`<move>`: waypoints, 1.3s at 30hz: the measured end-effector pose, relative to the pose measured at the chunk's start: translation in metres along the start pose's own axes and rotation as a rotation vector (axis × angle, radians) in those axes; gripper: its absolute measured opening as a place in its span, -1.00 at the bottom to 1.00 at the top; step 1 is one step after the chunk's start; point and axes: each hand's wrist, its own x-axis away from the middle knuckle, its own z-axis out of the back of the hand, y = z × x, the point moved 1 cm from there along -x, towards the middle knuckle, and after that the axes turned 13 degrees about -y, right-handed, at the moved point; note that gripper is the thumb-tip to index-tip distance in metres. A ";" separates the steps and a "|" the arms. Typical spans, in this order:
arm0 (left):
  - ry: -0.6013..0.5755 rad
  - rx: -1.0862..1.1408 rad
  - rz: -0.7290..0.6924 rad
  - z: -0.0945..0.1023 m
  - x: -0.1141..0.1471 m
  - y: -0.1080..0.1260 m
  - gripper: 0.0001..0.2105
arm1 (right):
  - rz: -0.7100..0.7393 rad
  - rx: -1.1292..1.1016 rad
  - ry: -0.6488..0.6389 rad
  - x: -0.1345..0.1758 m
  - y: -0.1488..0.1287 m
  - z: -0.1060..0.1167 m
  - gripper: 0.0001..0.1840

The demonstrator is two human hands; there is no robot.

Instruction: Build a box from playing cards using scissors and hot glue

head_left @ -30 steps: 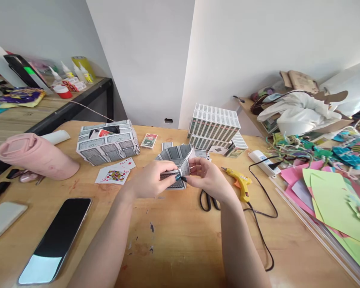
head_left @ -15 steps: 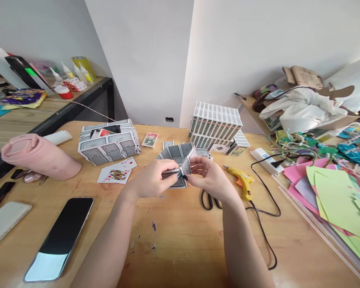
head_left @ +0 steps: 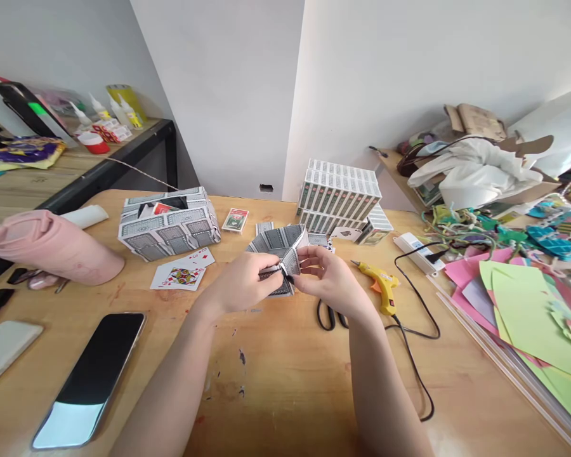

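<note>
Between my hands is a small open-topped box made of playing cards (head_left: pixel 276 238), its grey patterned card backs facing out. My left hand (head_left: pixel 247 279) pinches its near left edge between thumb and fingers. At the near right corner my right hand (head_left: pixel 326 273) grips the card wall, fingers behind and thumb in front. The fingertips hide part of the near side. Left of the hands lie loose face-up cards (head_left: pixel 183 273), a queen among them. A larger card-covered box (head_left: pixel 169 222) with an opening on top stands behind them.
Card packs (head_left: pixel 337 193) are stacked at the back, with a single pack (head_left: pixel 235 219) nearby. A yellow glue gun (head_left: pixel 383 285) and black scissors handles (head_left: pixel 326 315) lie right. A phone (head_left: pixel 90 374), a pink roll (head_left: pixel 59 247), a power strip (head_left: pixel 419 252) and coloured paper (head_left: pixel 518 311) surround the work.
The view has shifted slightly. Both hands keep hold of the small card box, with only a small shift of the fingers at its near corner.
</note>
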 end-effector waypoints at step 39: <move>0.101 0.153 -0.035 0.007 0.010 0.007 -0.82 | -0.023 -0.549 -0.007 -0.012 0.016 0.014 -0.69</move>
